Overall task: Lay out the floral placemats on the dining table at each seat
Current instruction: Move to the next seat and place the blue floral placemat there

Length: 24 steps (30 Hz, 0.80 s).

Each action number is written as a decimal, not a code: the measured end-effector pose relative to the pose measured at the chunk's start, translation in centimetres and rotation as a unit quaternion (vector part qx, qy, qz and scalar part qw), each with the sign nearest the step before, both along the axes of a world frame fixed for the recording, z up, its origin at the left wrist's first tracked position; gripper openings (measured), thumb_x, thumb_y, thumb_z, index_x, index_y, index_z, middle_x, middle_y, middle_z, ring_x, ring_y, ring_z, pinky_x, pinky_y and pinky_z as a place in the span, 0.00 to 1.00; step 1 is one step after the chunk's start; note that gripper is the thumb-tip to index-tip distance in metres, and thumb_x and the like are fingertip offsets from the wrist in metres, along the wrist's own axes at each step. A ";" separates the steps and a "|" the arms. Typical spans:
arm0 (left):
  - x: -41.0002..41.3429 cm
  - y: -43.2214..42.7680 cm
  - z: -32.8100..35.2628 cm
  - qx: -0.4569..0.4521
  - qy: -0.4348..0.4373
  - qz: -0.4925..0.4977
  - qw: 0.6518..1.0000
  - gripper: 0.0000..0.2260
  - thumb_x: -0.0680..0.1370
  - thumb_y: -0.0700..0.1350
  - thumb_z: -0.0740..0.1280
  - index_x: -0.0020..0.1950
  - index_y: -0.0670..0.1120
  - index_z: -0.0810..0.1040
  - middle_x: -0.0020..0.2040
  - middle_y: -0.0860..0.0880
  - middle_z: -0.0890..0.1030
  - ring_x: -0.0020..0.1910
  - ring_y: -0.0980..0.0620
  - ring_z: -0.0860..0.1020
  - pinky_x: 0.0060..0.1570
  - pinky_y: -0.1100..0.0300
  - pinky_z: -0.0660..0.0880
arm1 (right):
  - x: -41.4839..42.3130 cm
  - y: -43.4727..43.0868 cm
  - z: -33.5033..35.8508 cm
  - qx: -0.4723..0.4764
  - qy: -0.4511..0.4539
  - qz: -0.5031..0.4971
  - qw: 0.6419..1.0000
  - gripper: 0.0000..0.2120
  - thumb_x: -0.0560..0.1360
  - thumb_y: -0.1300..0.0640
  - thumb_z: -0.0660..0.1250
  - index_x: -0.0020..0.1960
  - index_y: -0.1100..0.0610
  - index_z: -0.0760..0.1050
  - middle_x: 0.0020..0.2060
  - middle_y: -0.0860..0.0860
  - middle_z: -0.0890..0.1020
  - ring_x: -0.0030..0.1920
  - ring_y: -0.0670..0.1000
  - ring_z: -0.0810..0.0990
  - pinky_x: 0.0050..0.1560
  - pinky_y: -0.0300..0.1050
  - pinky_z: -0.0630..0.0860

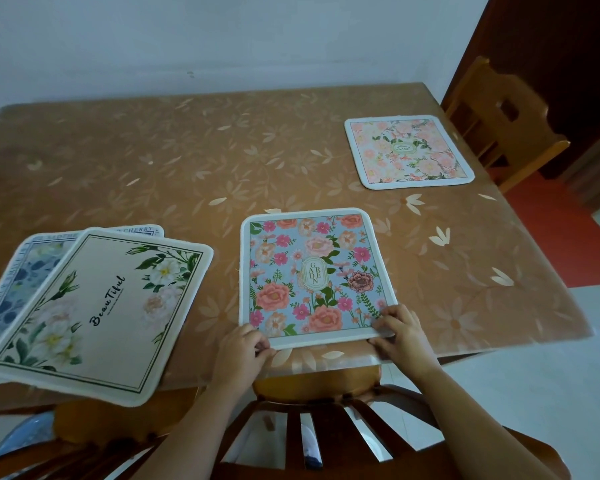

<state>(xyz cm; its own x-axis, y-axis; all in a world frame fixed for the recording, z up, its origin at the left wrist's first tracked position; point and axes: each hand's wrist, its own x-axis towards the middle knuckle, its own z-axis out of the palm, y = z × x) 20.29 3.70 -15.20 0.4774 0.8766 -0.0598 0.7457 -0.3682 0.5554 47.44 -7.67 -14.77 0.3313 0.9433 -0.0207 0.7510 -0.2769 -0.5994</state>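
Blue rectangular floral placemat lettered GARDEN (314, 275), flat at the near edge of the tan leaf-patterned table cover (187, 161), above a slatted wooden chair back (326, 420); left hand (241, 348) pinches its near left corner, right hand (400, 332) its near right corner. Left of it, a cream white-flowered placemat lettered Beautiful (101, 313) overlaps a blue-grey placemat (25, 265) and overhangs the table edge. Farther right, a pink floral placemat (409, 150) lies before a light wooden chair (499, 123); beyond, pale wall (222, 36) and dark brown door (568, 64).
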 end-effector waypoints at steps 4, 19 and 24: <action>-0.1 -0.1 -0.1 0.022 0.018 -0.018 0.999 0.07 0.67 0.43 0.76 0.39 0.43 0.79 0.42 0.47 0.78 0.46 0.48 0.75 0.42 0.59 0.71 | -0.3 0.1 0.2 0.000 -0.031 0.001 1.000 0.15 0.63 0.56 0.77 0.47 0.59 0.79 0.52 0.56 0.77 0.53 0.57 0.72 0.51 0.58 0.74; 3.6 -0.9 -2.8 0.012 0.248 -0.081 0.965 0.32 0.71 0.68 0.34 0.68 0.54 0.26 0.69 0.45 0.26 0.65 0.42 0.23 0.61 0.37 0.29 | -3.7 2.4 -2.2 -0.206 -0.179 0.047 0.961 0.36 0.66 0.29 0.27 0.68 0.48 0.26 0.71 0.52 0.32 0.68 0.58 0.26 0.64 0.63 0.30; 6.0 1.4 -3.0 0.024 0.239 -0.081 0.967 0.29 0.69 0.67 0.29 0.67 0.58 0.28 0.72 0.47 0.31 0.67 0.43 0.25 0.64 0.38 0.32 | -3.7 5.7 -2.6 -0.201 -0.218 0.101 0.950 0.36 0.66 0.28 0.30 0.68 0.44 0.25 0.71 0.53 0.32 0.68 0.61 0.26 0.63 0.65 0.31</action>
